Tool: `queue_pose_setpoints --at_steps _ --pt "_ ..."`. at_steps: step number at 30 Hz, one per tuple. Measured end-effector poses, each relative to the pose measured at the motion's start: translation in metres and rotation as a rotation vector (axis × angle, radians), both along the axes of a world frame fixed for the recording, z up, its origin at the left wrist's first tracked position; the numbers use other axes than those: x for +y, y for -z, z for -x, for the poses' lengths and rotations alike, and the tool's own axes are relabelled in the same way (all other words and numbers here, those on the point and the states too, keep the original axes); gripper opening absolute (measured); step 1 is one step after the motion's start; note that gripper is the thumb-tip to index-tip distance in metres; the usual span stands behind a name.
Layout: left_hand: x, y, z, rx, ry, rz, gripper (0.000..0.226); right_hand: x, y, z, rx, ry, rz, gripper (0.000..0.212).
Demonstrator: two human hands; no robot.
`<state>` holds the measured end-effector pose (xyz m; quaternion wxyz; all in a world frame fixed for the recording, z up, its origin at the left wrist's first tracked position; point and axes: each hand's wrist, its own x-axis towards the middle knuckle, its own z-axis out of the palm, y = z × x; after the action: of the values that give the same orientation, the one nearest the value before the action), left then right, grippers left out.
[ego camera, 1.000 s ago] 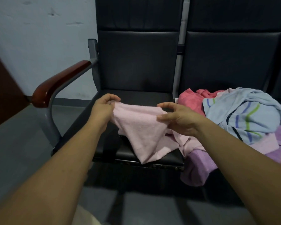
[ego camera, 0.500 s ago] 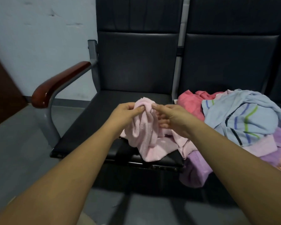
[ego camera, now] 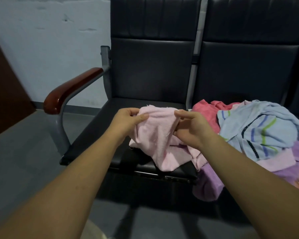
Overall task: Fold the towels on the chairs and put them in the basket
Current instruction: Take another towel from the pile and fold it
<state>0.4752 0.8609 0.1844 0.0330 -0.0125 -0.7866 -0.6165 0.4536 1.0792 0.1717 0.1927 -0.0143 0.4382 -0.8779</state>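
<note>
Pink towel hangs with its top edge running left-right, pinched at either end by left hand and right hand.

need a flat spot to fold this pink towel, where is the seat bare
The left seat is bare on its left half, between the armrest and the pink towel, and along the strip under the backrest. The right chair is crowded: the blue striped towel, red towel and purple towel pile there.

Left chair seat lay open for passage, bounded at its outer side by the wooden armrest. Towel heap obstructed the right chair, apparently across its whole seat.
</note>
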Motion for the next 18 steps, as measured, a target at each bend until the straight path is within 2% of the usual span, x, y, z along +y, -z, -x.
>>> queue_pose_setpoints --at_steps 2,3,6,8,10,11,13,15,18 --pt "-0.003 -0.004 -0.001 0.011 -0.019 -0.016 0.014 0.000 -0.002 -0.003 -0.079 -0.011 0.170 0.062" --pt "-0.003 -0.006 -0.003 0.016 -0.024 -0.019 0.013 -0.001 -0.001 -0.005 -0.091 -0.031 0.217 0.066" --pt "-0.002 -0.010 -0.010 0.038 -0.016 -0.008 0.012 -0.003 -0.003 -0.009 -0.183 0.035 0.228 0.030" --pt "-0.004 -0.015 -0.013 0.025 0.009 0.008 0.013 -0.003 -0.003 -0.009 -0.273 0.066 0.184 0.036" --pt "-0.008 -0.020 -0.013 0.003 0.041 0.064 0.015 -0.002 -0.008 -0.011 -0.280 -0.027 0.083 0.023" --pt "-0.010 -0.023 -0.013 -0.004 0.055 0.096 0.015 -0.001 -0.011 -0.011 -0.253 -0.075 0.000 0.015" --pt "-0.014 -0.034 -0.014 0.009 0.050 0.109 0.016 -0.004 -0.028 -0.013 -0.201 -0.121 -0.148 0.017" --pt "-0.019 -0.053 -0.014 0.056 0.009 0.067 0.015 -0.004 -0.049 -0.009 -0.114 -0.031 -0.316 0.013" --pt "-0.028 -0.085 -0.008 0.131 -0.085 0.027 0.020 -0.002 -0.088 -0.002 0.118 0.223 -0.520 0.004"
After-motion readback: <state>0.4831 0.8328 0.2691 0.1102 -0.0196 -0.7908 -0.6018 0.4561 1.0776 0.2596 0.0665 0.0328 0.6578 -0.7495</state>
